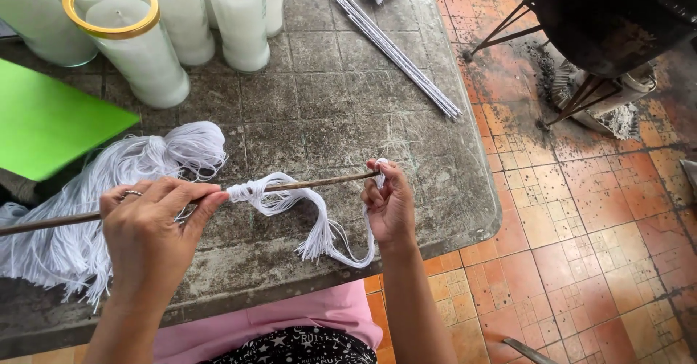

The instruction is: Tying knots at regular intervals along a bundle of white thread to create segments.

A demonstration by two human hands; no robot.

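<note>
From the left: a big bundle of white strings lies on the grey table, just behind my left hand. This hand is closed around a thin brown stick. Just to the right of this grip, one bunch of wicks is already wound on the stick and hangs down. At the stick's far end my right hand pinches a strand. I judge the work is only started: most strings wait.

White glass candles, a green sheet and metal rods lie on the table.
</note>
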